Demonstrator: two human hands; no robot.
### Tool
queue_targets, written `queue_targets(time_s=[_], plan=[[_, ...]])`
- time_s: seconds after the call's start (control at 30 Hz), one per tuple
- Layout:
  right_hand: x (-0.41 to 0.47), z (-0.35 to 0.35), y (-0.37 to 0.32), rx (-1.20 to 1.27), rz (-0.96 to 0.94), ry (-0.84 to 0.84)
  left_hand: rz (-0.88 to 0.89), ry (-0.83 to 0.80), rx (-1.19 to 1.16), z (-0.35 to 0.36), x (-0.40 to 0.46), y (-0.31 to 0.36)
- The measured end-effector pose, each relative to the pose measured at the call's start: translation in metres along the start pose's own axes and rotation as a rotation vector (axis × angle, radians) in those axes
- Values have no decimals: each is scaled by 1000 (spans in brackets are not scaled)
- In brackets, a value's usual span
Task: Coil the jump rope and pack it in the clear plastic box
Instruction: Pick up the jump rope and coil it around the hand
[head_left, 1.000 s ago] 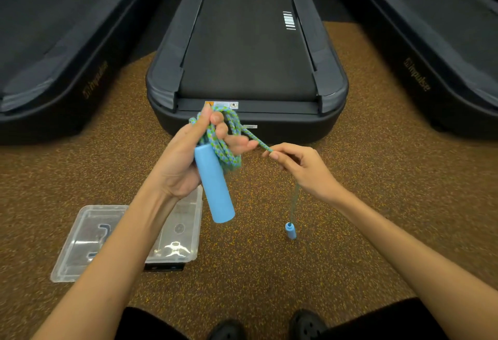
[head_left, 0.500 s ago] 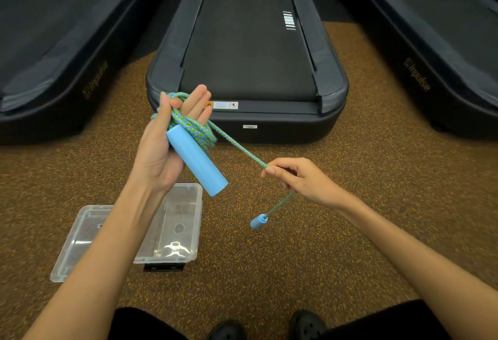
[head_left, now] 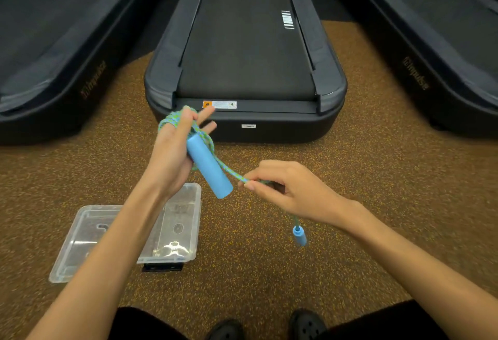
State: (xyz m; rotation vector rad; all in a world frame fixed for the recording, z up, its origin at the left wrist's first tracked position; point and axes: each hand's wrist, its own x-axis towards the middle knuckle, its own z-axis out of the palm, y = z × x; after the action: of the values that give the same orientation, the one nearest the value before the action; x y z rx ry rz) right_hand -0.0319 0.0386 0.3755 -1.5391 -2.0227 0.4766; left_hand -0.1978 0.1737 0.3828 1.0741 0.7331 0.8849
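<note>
Speckled gym floor point(head_left: 269, 272) lies beneath the jump rope point(head_left: 227, 170), coiled around the left hand point(head_left: 172, 156), which grips one handle point(head_left: 208, 166). Right hand point(head_left: 291, 191) pinches the tail; feeding it taut should keep loops even. Clear plastic box point(head_left: 186, 213) waits below.

A brown floor point(head_left: 377, 205) flecked with yellow-orange specks is spreading across the near and middle ground. Three dark treadmills are lying side by side at the far end. The middle treadmill point(head_left: 245, 57) is showing its black belt, with white stripes point(head_left: 287, 19) on the belt's right side and an orange-and-white warning sticker point(head_left: 219, 104) on its near end. The left treadmill point(head_left: 54, 51) and the right treadmill point(head_left: 436, 43) are each carrying faint lettering along their sides. Soft light is falling from above, leaving the far corners dark.
</note>
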Motion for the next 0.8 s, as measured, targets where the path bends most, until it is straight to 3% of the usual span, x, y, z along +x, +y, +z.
queue_targets(time_s=[0.13, 0.5, 0.8], plan=[[2, -9, -5, 13, -28, 130, -44, -151, 180, 3, -6, -10], [6, -18, 11, 81, 7, 322, -222, -511, 378, 22, -25, -15], [10, -22, 19, 367, 199, 443, -288, -666, 59, 34, -33, -15]])
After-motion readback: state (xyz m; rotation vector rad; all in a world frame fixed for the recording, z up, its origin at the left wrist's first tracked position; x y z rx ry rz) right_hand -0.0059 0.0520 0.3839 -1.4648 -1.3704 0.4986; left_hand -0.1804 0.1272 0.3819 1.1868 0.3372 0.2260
